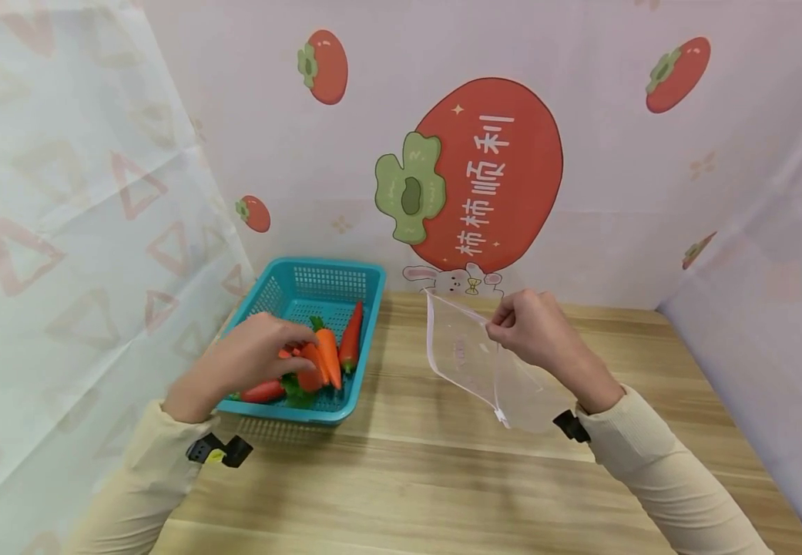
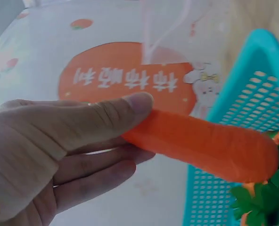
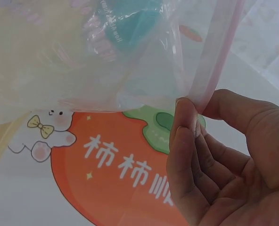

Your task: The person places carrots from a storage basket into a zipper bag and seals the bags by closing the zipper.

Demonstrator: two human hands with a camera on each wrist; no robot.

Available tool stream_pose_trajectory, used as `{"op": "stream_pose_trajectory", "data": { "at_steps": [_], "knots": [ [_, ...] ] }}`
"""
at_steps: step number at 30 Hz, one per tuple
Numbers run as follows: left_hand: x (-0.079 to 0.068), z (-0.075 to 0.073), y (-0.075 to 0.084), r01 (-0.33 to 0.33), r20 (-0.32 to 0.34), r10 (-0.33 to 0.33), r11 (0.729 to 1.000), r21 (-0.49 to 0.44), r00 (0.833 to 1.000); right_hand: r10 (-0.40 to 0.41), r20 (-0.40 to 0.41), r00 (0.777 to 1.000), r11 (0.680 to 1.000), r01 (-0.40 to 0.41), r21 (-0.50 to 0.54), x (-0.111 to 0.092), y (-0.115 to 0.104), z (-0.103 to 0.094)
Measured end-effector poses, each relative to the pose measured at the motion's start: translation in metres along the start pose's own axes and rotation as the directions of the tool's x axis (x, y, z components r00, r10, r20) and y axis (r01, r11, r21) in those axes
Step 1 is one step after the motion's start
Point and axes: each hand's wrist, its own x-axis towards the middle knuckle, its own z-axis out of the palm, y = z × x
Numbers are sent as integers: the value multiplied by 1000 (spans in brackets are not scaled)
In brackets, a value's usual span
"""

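Over the teal basket (image 1: 370,316), my left hand (image 1: 251,358) holds an orange carrot (image 2: 210,146). The thumb (image 2: 139,102) presses one end of it against the fingers, and its rounded end points towards the basket. My right hand (image 1: 539,331) pinches the edge of a clear zip bag (image 1: 466,351) between thumb and fingertips. The bag hangs above the wooden table, its pink zip edge (image 3: 217,56) running up from the pinch in the right wrist view. A white slider (image 1: 501,416) sits at the bag's lower corner.
Inside the basket lie another carrot (image 1: 330,353), a long red chili pepper (image 1: 351,339), another red pepper (image 1: 262,391) and green leaves (image 1: 298,395). A printed backdrop (image 1: 609,231) stands behind the wooden table (image 1: 401,478), with white sheets at both sides.
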Motion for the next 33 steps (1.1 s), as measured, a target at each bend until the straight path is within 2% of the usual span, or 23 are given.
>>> {"op": "stream_pose_trajectory", "data": {
  "at_steps": [5, 10, 15, 20, 27, 30, 33],
  "knots": [
    [-4, -13, -1, -71, -135, 67, 997, -28, 989, 10, 5, 1000, 1000, -10, -6, 0, 1, 0],
    [-6, -25, 1, -139, -209, 122, 988, -69, 970, -2, 6, 1000, 1000, 2, -17, 1, 1, 1],
    [-5, -34, 3, -205, -297, 177, 976, -67, 938, 2, 7, 1000, 1000, -1, -17, 1, 0, 0],
    [-3, -38, 8, -231, -399, 170, 967, -110, 901, -5, 2, 1000, 1000, 5, -27, 1, -2, -1],
    [8, -34, 17, -267, -520, 128, 943, -201, 844, -5, -2, 1000, 1000, 5, -30, 2, -3, -1],
    [15, -31, 21, -283, -552, 109, 928, -241, 827, 3, 2, 1000, 1000, -3, -27, 2, -2, 0],
    [21, -26, 27, -273, -563, 59, 912, -305, 825, 1, 0, 1000, 1000, -1, -29, 1, -2, -1]
  ]
}}
